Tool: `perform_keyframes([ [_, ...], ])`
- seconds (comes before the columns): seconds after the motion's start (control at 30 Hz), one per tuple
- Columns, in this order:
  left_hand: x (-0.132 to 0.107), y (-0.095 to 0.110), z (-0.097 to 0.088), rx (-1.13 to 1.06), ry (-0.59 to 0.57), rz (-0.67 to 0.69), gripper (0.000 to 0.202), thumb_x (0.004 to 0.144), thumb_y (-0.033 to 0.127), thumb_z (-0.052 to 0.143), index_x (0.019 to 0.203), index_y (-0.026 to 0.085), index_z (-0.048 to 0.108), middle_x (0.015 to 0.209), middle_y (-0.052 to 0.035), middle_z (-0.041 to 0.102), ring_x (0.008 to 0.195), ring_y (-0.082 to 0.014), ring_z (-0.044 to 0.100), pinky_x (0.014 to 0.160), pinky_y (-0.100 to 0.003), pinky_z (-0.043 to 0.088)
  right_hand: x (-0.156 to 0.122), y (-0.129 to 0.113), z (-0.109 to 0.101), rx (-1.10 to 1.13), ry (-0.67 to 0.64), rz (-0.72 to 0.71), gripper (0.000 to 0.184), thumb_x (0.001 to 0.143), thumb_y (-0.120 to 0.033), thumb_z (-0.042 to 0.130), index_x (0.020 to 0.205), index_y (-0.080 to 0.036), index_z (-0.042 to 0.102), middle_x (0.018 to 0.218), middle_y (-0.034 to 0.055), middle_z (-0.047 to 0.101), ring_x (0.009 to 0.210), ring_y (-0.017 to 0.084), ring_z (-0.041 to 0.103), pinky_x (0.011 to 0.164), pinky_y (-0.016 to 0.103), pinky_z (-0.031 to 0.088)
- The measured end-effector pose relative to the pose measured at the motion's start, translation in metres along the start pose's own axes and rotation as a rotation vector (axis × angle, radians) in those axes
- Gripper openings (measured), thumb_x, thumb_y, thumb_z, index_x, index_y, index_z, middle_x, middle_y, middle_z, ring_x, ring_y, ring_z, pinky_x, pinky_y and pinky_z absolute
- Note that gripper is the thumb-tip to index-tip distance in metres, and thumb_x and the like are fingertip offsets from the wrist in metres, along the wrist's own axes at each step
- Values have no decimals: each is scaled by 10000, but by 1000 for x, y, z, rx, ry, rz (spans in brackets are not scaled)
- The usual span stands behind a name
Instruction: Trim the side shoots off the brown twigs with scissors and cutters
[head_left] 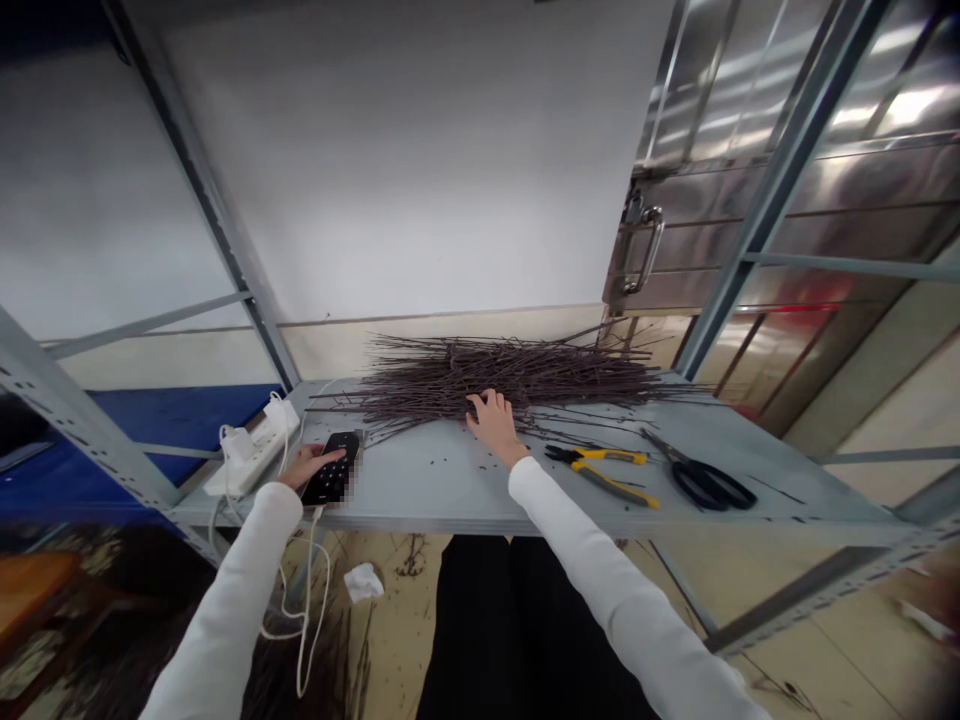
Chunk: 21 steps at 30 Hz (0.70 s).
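- Twigs [517, 375] lie in a loose, dark heap along the back edge of the shelf [450, 490], most of them running left to right, with a few strays spilling toward the right end.
- Our right hand [493, 420] rests on the heap's near edge with the fingers spread and flat. It is unclenched and presses rather than grasps, which we judge suits steadying or feeling through thin stems that would slip out of a fist.
- Our left hand [304, 465] is at the shelf's front left corner, touching the phone [332, 480] that lies flat there. We cannot tell whether it grips the phone or only taps it.
- The phone sits just beside the power strip [251, 450] at the left edge. A white cable [304, 620] hangs below the front edge, so we judge the phone lies here to be within the cable's reach.
- Pliers [604, 470] and scissors [701, 478] lie right of our right hand, toward the front edge. They are apart from the heap and handy for that hand.
- Small dark bits dot the bare metal between the heap and the front edge.
- Nothing stands between our hands and the heap, and the frame posts stand at the corners.
- A crumpled tissue [363, 581] and fallen twigs lie on the floor under the shelf.
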<state>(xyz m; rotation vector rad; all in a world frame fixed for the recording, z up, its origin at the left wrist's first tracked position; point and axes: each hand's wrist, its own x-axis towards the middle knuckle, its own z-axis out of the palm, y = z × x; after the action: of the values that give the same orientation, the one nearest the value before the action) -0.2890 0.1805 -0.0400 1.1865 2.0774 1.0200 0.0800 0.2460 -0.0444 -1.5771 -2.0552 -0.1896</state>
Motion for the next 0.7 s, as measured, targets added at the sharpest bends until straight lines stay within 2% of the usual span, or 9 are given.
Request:
perform_keyframes([
  [0.13, -8, 4, -2, -50, -50, -24, 535, 494, 384, 839, 914, 134, 623, 1000, -132, 686, 992, -335, 635, 851, -456, 490, 0, 2, -1, 9, -9, 6, 351, 864, -265, 501, 1204, -198, 559, 1135, 131, 513, 1041, 272, 442, 878, 378, 330],
  [0.2, -13, 6, -2, -79, -67, -30, 576, 434, 395, 847, 900, 145, 618, 983, -136, 692, 1000, -359, 633, 849, -461, 492, 1, 2, -2, 11, -18, 9, 350, 860, -267, 505, 1199, -202, 561, 1134, 130, 511, 1041, 273, 441, 874, 380, 331],
  [0.33, -25, 11, -8, -143, -112, -39, 509, 487, 448, 789, 885, 178, 621, 970, -123, 702, 1012, -361, 632, 850, -472, 495, 4, 2, -4, 13, -39, 14, 342, 854, -262, 508, 1185, -200, 566, 1129, 134, 511, 1041, 275, 440, 868, 387, 332],
  [0.53, -37, 17, -17, -197, -210, -5, 514, 398, 239, 790, 892, 206, 652, 1036, -80, 702, 1114, -343, 580, 940, -424, 459, 6, 2, -10, 16, -70, 16, 327, 861, -266, 501, 1177, -212, 569, 1117, 127, 515, 1045, 272, 442, 867, 389, 328],
  [0.7, -41, 17, -22, -213, -281, 2, 526, 424, 264, 780, 935, 221, 662, 1027, -69, 709, 1092, -352, 592, 946, -459, 453, 6, 4, -13, 18, -95, 13, 327, 876, -265, 480, 1188, -213, 564, 1115, 126, 518, 1045, 265, 447, 867, 385, 326],
])
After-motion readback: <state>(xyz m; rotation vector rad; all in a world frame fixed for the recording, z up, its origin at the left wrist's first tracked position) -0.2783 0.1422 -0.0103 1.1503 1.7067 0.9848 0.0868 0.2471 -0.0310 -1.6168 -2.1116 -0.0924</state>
